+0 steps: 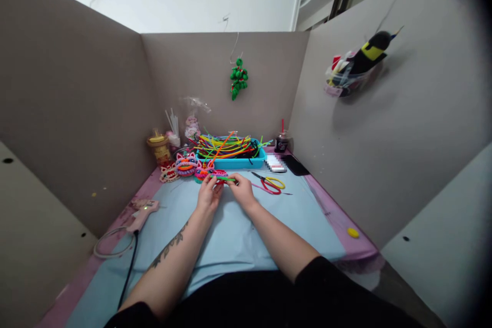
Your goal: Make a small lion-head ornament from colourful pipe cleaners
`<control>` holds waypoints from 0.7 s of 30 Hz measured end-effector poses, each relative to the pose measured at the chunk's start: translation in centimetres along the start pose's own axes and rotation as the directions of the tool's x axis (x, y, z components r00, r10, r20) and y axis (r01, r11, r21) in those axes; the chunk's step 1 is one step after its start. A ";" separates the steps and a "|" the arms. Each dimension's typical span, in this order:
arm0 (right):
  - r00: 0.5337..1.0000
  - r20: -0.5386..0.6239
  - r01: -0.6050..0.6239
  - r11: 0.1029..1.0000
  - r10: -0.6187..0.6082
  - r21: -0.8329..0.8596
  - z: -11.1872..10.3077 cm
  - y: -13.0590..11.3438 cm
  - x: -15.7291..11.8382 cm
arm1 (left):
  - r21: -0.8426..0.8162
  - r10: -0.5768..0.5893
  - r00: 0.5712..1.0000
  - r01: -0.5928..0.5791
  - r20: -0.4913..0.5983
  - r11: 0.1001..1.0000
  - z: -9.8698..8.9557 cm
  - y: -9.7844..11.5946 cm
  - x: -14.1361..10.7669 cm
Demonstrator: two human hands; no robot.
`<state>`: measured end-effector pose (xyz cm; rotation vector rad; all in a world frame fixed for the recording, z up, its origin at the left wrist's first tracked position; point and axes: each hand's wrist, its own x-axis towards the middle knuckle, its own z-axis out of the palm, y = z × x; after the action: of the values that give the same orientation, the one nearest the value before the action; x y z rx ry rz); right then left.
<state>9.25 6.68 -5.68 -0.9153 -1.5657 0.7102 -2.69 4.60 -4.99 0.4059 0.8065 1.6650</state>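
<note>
In front of the blue tray, my left hand (pixel 208 193) pinches a pink and red fuzzy piece of pipe-cleaner work. A green pipe cleaner (pixel 226 179) stretches from it to my right hand (pixel 242 189), whose fingers are closed on its other end. Just behind my left hand are colourful cat-like pipe-cleaner faces (pixel 186 165), one of them partly hidden by my fingers. Scissors (pixel 272 184) with red and yellow handles lie open to the right of my right hand, beside a loose pink pipe cleaner (pixel 261 187).
Many coloured pipe cleaners (pixel 226 146) fill the blue tray (pixel 238 163). Left are a pink glue gun (pixel 142 216) with its cord and a tan cup (pixel 159 149). A phone (pixel 295 165), a dark drink cup (pixel 282 142) and a yellow disc (pixel 352 233) sit right. Grey panels enclose the table.
</note>
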 end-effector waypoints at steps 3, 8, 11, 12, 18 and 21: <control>0.999 -0.008 -0.052 0.998 0.052 0.033 0.0 0.2 0.1 | 0.005 0.011 1.000 -0.011 -0.014 1.000 0.1 0.0 0.0; 0.998 -0.040 0.053 0.996 -0.056 -0.072 0.0 0.1 0.0 | 0.068 0.057 0.997 -0.053 -0.046 0.996 0.4 0.0 -0.3; 0.989 -0.027 0.137 0.976 -0.143 -0.169 -0.2 0.0 -0.1 | 0.110 0.106 0.994 -0.102 -0.035 0.989 0.4 0.0 -0.4; 0.986 -0.025 0.157 0.967 -0.166 -0.202 -0.3 -0.1 -0.2 | 0.130 0.133 0.991 -0.128 -0.028 0.983 0.4 0.0 -0.4; 0.967 0.038 0.250 0.919 -0.251 -0.304 -0.7 0.0 -0.2 | 0.202 0.282 0.957 -0.291 0.071 0.935 0.5 -0.1 -0.9; 0.964 0.083 0.267 0.914 -0.254 -0.305 -0.6 0.2 -0.1 | 0.193 0.292 0.955 -0.298 0.058 0.935 0.6 -0.2 -0.8</control>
<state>9.88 6.71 -5.75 -0.8999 -1.8308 0.2951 -1.99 3.99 -4.56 0.7200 0.9305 1.8556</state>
